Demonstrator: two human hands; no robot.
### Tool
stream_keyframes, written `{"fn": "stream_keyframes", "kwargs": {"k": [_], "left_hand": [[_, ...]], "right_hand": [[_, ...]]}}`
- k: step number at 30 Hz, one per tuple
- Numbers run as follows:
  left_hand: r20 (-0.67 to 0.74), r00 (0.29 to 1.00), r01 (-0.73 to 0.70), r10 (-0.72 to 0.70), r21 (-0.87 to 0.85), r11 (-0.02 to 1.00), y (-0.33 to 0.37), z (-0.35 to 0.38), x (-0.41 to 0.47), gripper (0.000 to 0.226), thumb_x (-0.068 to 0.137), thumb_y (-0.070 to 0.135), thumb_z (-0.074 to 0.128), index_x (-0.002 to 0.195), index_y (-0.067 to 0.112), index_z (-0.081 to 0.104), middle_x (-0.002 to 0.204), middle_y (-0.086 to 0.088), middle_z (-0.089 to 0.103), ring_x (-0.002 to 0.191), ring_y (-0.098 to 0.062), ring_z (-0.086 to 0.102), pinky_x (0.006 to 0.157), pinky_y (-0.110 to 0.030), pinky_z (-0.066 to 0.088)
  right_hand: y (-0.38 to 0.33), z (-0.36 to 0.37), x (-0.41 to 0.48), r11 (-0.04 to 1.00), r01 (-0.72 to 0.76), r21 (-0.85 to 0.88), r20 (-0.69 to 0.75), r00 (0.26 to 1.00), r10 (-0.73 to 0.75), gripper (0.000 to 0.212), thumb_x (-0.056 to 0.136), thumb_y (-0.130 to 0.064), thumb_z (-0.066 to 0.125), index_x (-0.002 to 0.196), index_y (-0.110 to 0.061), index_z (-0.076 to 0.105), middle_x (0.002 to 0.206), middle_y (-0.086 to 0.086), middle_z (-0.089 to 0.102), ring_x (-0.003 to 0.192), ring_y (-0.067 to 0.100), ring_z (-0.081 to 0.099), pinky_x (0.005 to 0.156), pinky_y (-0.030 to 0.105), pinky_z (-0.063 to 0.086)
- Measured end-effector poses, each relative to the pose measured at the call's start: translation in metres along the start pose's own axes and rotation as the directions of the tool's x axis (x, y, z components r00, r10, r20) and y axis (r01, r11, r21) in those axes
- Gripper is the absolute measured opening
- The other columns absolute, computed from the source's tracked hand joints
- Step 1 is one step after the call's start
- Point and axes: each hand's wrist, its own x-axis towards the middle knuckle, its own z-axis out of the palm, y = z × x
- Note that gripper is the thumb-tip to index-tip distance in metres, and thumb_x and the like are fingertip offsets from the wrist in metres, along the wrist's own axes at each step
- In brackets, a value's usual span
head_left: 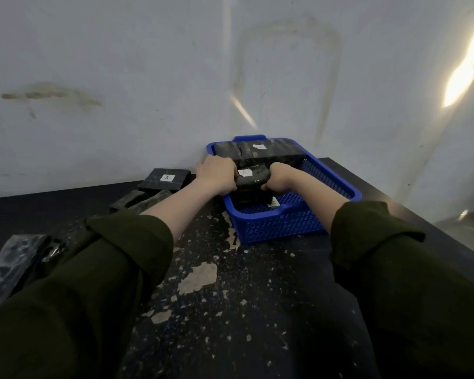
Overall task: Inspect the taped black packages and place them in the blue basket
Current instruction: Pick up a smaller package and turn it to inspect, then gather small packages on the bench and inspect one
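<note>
Placing step. Left hand (216, 175) and right hand (281, 177) hold package (253, 177) over basket (279, 225), fingers (267, 186) curled round its ends. Basket near desk's (257, 296) far right corner; stack (257, 153) fills its far end. Next, likely: lower into free near part, release. Spare packages (164, 179) along far edge, left. Desk dark, chipped; stained pale wall (121, 77) behind.

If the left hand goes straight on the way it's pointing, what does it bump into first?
Probably the stack of black packages at the far end of the blue basket, just beyond the left hand and the package it holds. Depth is hard to judge.
</note>
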Motion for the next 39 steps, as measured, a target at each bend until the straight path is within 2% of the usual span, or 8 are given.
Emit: {"fn": "stream_keyframes", "kwargs": {"k": [3, 9, 11, 14, 18, 25, 31, 39], "left_hand": [[-0.016, 0.998, 0.053, -0.053, -0.007, 0.999, 0.001, 0.001, 0.001, 0.044, 0.081, 0.035, 0.078, 0.122, 0.023, 0.066, 0.134, -0.009, 0.046, 0.126, -0.031, 0.041, 0.099, -0.047, 0.047], [0.061, 0.981, 0.182, -0.182, 0.004, 0.983, 0.012, -0.003, -0.002, 0.043, 0.087, 0.032, 0.067, 0.129, 0.026, 0.061, 0.138, -0.012, 0.043, 0.134, -0.035, 0.028, 0.102, -0.047, 0.040], [0.119, 0.977, 0.178, -0.178, 0.010, 0.984, 0.012, -0.005, -0.007, 0.045, 0.089, 0.035, 0.060, 0.133, 0.027, 0.057, 0.142, -0.013, 0.038, 0.137, -0.036, 0.022, 0.107, -0.051, 0.034], [0.131, 0.981, 0.148, -0.142, -0.036, 0.988, 0.006, -0.011, -0.025, 0.052, 0.093, 0.043, 0.052, 0.143, 0.030, 0.047, 0.152, -0.014, 0.027, 0.141, -0.038, 0.018, 0.113, -0.055, 0.024], [-0.096, 0.981, 0.157, -0.170, -0.129, 0.979, -0.017, -0.022, -0.068, 0.050, 0.096, 0.038, 0.050, 0.144, 0.028, 0.045, 0.157, -0.014, 0.027, 0.144, -0.037, 0.021, 0.116, -0.053, 0.019], [-0.118, 0.957, 0.252, -0.264, -0.110, 0.962, -0.102, -0.037, -0.157, 0.043, 0.095, 0.042, 0.052, 0.136, 0.033, 0.053, 0.153, -0.005, 0.037, 0.141, -0.032, 0.027, 0.116, -0.052, 0.016], [-0.114, 0.934, 0.331, -0.338, -0.076, 0.941, -0.162, -0.045, -0.245, 0.039, 0.095, 0.044, 0.054, 0.134, 0.034, 0.055, 0.152, 0.000, 0.036, 0.145, -0.027, 0.020, 0.118, -0.055, 0.006], [-0.199, 0.924, 0.288, -0.325, -0.196, 0.937, -0.177, -0.030, -0.314, 0.039, 0.094, 0.035, 0.059, 0.133, 0.030, 0.056, 0.147, 0.004, 0.041, 0.142, -0.022, 0.023, 0.114, -0.045, 0.014]], "right_hand": [[0.000, 0.003, 0.000, 0.993, 0.038, -0.109, -0.027, 0.999, -0.042, 0.012, 0.098, -0.018, 0.061, 0.102, -0.008, 0.054, 0.086, 0.007, 0.058, 0.075, 0.021, 0.058, 0.057, 0.025, 0.043], [0.002, 0.008, 0.000, 0.962, 0.011, -0.272, -0.008, 1.000, -0.014, 0.042, 0.099, -0.033, 0.058, 0.129, -0.003, 0.055, 0.117, 0.013, 0.064, 0.100, 0.027, 0.060, 0.089, 0.036, 0.050], [0.002, 0.005, -0.003, 0.976, -0.020, -0.219, 0.034, 0.999, 0.028, 0.076, 0.095, -0.033, 0.065, 0.153, -0.004, 0.026, 0.139, 0.018, 0.054, 0.121, 0.031, 0.056, 0.103, 0.039, 0.047], [-0.004, 0.000, -0.015, 0.973, -0.040, -0.229, 0.029, 0.998, 0.048, 0.106, 0.094, -0.034, 0.066, 0.156, -0.005, -0.015, 0.157, 0.023, 0.032, 0.140, 0.039, 0.039, 0.115, 0.046, 0.036], [-0.027, -0.004, -0.043, 0.965, 0.061, -0.257, -0.148, 0.984, -0.101, 0.093, 0.097, -0.032, 0.058, 0.159, -0.010, -0.009, 0.167, 0.015, 0.000, 0.151, 0.044, 0.009, 0.118, 0.062, 0.021], [-0.083, 0.038, -0.105, 0.869, 0.399, -0.291, -0.250, 0.845, -0.472, 0.069, 0.096, -0.029, 0.057, 0.155, -0.015, 0.025, 0.164, 0.012, 0.018, 0.151, 0.038, 0.012, 0.119, 0.059, 0.023], [-0.126, 0.101, -0.147, 0.770, 0.615, -0.170, -0.119, 0.763, -0.636, 0.064, 0.090, -0.038, 0.063, 0.148, -0.022, 0.041, 0.158, 0.006, 0.029, 0.148, 0.030, 0.020, 0.117, 0.059, 0.026], [-0.153, 0.169, -0.165, 0.812, 0.562, -0.155, 0.163, 0.826, -0.540, 0.069, 0.085, -0.038, 0.066, 0.146, -0.017, 0.041, 0.144, 0.009, 0.044, 0.134, 0.030, 0.040, 0.109, 0.049, 0.040]]}}
